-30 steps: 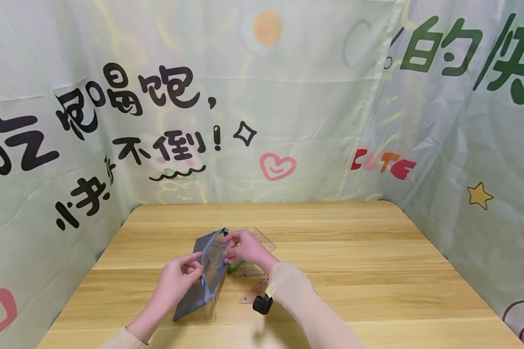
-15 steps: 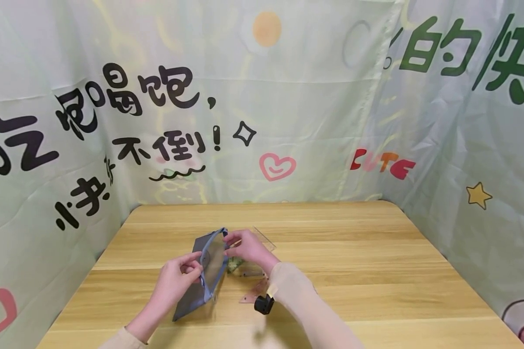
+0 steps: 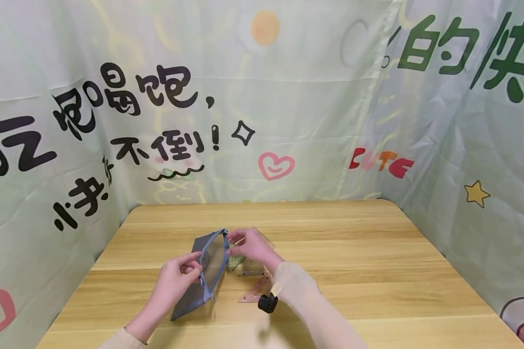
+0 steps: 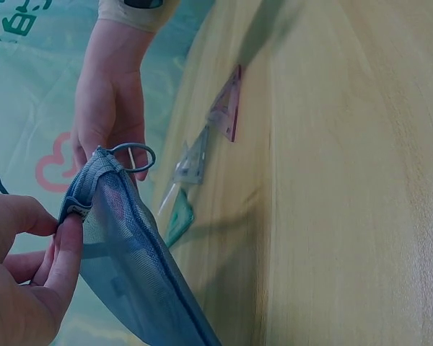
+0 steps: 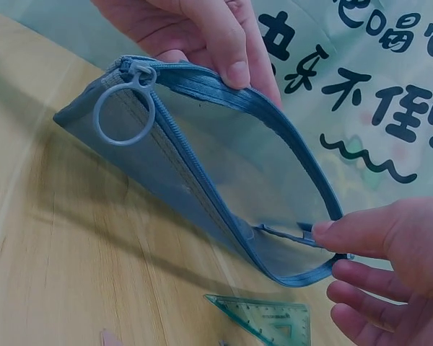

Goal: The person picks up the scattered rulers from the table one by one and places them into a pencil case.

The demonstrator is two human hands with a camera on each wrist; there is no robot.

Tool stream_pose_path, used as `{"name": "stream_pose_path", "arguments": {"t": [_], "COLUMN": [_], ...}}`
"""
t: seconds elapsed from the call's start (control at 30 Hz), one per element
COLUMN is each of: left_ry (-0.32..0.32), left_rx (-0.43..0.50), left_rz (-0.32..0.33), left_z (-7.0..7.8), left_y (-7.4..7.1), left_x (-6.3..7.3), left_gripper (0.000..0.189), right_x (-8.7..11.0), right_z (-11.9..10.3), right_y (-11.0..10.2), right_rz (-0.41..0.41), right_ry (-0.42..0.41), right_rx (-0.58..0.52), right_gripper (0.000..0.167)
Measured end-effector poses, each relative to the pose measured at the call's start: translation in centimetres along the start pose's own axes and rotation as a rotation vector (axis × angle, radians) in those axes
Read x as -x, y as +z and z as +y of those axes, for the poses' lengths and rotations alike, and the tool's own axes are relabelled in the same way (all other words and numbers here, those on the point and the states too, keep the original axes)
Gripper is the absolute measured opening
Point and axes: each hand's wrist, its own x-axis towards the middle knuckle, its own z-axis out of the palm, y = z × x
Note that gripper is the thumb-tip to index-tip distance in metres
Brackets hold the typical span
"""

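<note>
A blue-grey see-through zip pouch [image 3: 191, 296] stands tilted on the table, its zipped mouth spread wide. My left hand [image 3: 174, 277] pinches the near side of the rim between thumb and fingers, as the left wrist view also shows on the pouch [image 4: 133, 270]. At the far rim is my right hand [image 3: 254, 248], thumb and fingers parted around the edge and nothing else in them. A ring-shaped zipper pull [image 5: 146, 130] hangs at the pouch's near end. Inside, a thin blue object [image 5: 278, 232] lies partly hidden; in the head view a round shape shows through the mouth.
Right of the pouch lie a green set square [image 5: 274, 317], a clear bluish triangular piece [image 4: 193, 164] and a pink set square [image 4: 227, 108]. A clear ruler [image 3: 265, 238] sticks out behind my right hand. Printed cloth [image 3: 314, 121] encloses the table.
The round clear thing by my right fingers has dropped lower into the pouch. My right hand has let go and drawn slightly right. The left hand keeps its hold.
</note>
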Motion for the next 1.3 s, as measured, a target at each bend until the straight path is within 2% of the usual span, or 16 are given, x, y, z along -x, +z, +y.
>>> {"name": "stream_pose_path", "arguments": {"t": [0.93, 1.3], "left_ry": [-0.005, 0.003], "left_rx": [-0.006, -0.027], "left_rz": [0.002, 0.003], "left_z": [-0.1, -0.1], "left_y": [-0.2, -0.3], "left_x": [-0.1, -0.2], "left_gripper": [0.039, 0.038], "right_x": [0.3, 0.3], "right_z": [1.1, 1.8], "right_y": [-1.8, -2.6], "right_rz": [0.056, 0.063], "right_ry": [-0.021, 0.005], "right_rx": [0.004, 0.027], "right_gripper": [0.04, 0.04]}}
